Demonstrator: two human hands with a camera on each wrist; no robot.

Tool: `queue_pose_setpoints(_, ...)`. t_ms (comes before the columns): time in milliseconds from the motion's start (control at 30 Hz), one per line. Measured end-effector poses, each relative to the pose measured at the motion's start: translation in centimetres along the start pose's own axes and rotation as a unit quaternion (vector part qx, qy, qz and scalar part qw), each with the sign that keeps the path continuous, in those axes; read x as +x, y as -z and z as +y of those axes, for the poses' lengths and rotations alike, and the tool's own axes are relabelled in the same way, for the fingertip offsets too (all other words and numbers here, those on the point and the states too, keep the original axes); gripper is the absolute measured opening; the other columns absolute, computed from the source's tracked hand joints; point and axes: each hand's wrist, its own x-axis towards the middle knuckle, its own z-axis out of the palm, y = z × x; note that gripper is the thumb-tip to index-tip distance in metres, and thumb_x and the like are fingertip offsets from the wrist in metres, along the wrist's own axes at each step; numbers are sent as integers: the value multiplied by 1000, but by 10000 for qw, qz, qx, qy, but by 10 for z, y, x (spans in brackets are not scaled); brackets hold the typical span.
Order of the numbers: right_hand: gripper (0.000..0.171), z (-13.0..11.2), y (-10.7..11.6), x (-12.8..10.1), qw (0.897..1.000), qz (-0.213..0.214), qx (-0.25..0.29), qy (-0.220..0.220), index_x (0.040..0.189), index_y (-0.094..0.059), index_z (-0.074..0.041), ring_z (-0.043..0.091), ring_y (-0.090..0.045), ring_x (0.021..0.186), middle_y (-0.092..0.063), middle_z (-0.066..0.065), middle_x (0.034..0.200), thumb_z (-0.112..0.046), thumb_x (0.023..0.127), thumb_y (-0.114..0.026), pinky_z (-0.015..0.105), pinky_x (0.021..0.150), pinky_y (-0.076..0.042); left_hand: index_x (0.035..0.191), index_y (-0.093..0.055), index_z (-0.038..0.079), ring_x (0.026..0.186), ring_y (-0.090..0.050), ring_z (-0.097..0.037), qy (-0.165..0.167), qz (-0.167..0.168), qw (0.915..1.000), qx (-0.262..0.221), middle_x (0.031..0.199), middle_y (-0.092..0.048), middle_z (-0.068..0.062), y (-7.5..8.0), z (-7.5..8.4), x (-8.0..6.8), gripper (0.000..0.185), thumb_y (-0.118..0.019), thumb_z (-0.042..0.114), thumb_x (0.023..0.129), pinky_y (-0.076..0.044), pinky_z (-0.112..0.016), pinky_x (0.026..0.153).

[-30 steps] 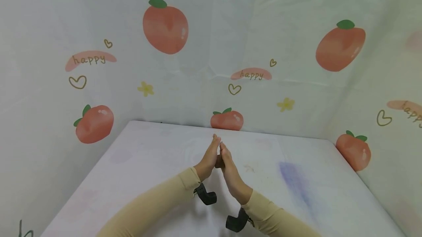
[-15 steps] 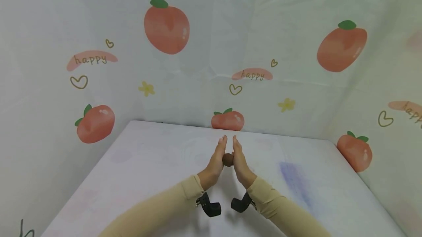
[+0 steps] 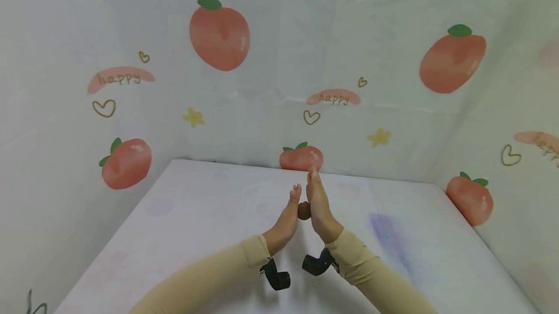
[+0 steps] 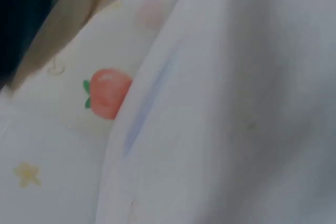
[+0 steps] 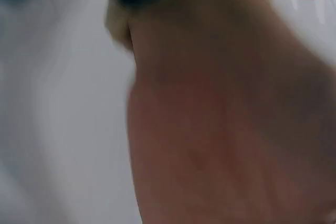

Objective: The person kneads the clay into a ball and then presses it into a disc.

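Left hand (image 3: pixel 287 217) and right hand (image 3: pixel 319 202) upright, palms facing, fingers straight. Small brown ball (image 3: pixel 304 210) pressed between the two palms, above the counter (image 3: pixel 183 217). Right fingertips sit further forward than left. Right wrist view: blurred palm only. Peach-print cloth (image 3: pixel 218 32) beyond the hands.
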Motion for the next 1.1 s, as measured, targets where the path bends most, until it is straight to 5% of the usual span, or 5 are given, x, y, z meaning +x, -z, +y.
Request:
queue_pose_setpoints(300, 61, 33, 3, 4, 9971, -44, -716, -253, 155, 6, -7, 33, 3, 149, 4, 18, 161, -39, 106, -11, 54, 119, -2, 154, 1, 1, 150, 7, -27, -236, 285, 9948, -945, 163, 4, -12, 5, 30, 3, 75, -4, 55, 102, 1, -50, 120)
queue_pose_setpoints(533, 61, 33, -17, -30, 9954, -807, -280, -429, 154, 7, -4, 32, 6, 149, 10, 15, 162, -37, 107, -12, 57, 118, -4, 155, 10, 10, 149, 14, -25, 181, 575, 9974, -404, 163, 12, -6, 21, 14, 20, 73, -8, 57, 102, 7, -54, 118)
queue_pose_setpoints(833, 61, 13, 5, 0, 9997, 8, -133, 196, 155, 3, -4, 26, 4, 150, 2, 12, 163, -37, 107, -14, 47, 121, -4, 154, -4, 0, 150, 7, -29, 263, -67, 9995, -135, 163, 0, -12, -4, -6, 0, 76, -4, 56, 102, 2, -54, 119)
queue_pose_setpoints(1000, 60, 29, 13, 10, 9987, 255, -430, -123, 156, 2, -7, 25, 6, 150, 3, 11, 163, -37, 107, -16, 48, 121, -4, 153, 2, -3, 149, 9, -29, -74, -334, 9956, -875, 162, 6, -15, -9, 9, -7, 69, -6, 47, 105, -1, -51, 120)
queue_pose_setpoints(1100, 60, 41, 6, 2, 9972, 130, -601, -426, 155, 1, -6, 28, 7, 149, 3, 13, 163, -37, 107, -17, 52, 120, 0, 153, 0, -2, 150, 6, -29, -63, -46, 9902, -1397, 162, 3, -15, 0, 18, -2, 71, -9, 49, 105, -2, -49, 121)
